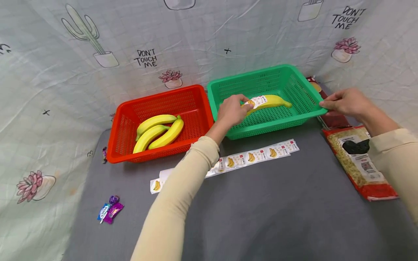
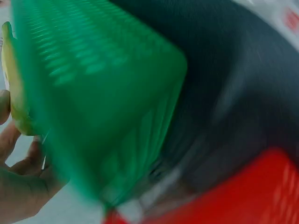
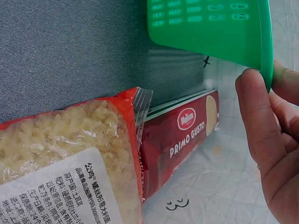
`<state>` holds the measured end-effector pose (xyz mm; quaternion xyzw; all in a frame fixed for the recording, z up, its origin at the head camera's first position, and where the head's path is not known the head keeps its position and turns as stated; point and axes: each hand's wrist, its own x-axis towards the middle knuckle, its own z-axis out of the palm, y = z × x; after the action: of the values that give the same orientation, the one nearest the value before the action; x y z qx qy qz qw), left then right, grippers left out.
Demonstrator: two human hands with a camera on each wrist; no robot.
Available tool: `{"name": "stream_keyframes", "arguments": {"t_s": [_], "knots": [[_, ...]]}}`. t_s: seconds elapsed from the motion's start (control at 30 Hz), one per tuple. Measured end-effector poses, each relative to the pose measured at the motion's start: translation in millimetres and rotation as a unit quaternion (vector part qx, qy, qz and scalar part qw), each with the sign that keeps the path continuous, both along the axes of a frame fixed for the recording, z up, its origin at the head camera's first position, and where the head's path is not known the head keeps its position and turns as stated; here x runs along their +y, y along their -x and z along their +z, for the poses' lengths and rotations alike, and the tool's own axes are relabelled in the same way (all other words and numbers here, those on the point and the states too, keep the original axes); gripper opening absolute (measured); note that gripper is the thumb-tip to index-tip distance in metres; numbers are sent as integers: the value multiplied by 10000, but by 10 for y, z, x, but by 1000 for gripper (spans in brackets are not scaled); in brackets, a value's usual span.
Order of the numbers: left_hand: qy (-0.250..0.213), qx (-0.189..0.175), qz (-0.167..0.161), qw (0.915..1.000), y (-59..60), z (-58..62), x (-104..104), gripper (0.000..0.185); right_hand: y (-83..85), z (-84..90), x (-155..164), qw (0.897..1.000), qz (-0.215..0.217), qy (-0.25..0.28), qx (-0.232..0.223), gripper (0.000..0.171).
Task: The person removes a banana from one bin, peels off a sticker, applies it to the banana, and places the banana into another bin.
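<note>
Labelled banana (image 1: 269, 101), frame centre: left hand (image 1: 232, 110) gripped it; right hand (image 1: 346, 102) pinched green basket (image 1: 307, 95) rim; best lowered flat.

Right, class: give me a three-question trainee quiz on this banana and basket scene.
1. True or false: the left hand grips the labelled banana inside the green basket.
2. How many bananas lie in the red basket?
3. What does the right hand pinch? A. sticker strip B. green basket's rim C. pasta bag

Key: 1 true; 2 three; 3 B.
</note>
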<state>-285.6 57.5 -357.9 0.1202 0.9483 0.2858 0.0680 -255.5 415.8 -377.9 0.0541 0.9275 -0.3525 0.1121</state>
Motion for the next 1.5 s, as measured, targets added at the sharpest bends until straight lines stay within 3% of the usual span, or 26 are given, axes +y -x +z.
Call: {"name": "stream_keyframes", "arguments": {"t_s": [0.2,0.3,0.47,0.6,0.83,0.97,1.07,1.17,1.3,1.4,1.5], "knots": [[249,-670,229,9972,198,-305,283,32,4,10,-52,10000,-4,-20,39,61],[296,-1068,-8,9938,261,-395,317,26,20,3,-92,9999,-28,74,65,60],[623,-1516,-572,9848,376,-484,307,53,26,15,-129,9999,-40,55,80,60],[821,-1647,-779,9798,412,-523,319,55,20,22,-132,9999,-73,97,64,57],[851,-1679,-731,9794,400,-539,375,50,13,7,-94,9998,-128,109,59,58],[800,-1640,-677,9809,372,-532,392,36,12,-12,-67,9997,-185,155,21,56],[945,-1620,-605,9804,320,-463,282,29,60,-29,-159,9995,-124,264,-70,55],[1110,-1263,-537,9843,283,-356,201,40,91,-42,-210,9995,-37,284,-116,55],[879,-637,-450,9931,219,-48,17,50,94,-32,-183,9997,103,128,-179,55],[447,-354,-366,9977,136,237,-291,50,77,-13,-115,9996,124,36,-239,56],[88,-20,-126,9999,20,456,-799,50,57,-12,-49,9996,72,-83,-248,59]]}}
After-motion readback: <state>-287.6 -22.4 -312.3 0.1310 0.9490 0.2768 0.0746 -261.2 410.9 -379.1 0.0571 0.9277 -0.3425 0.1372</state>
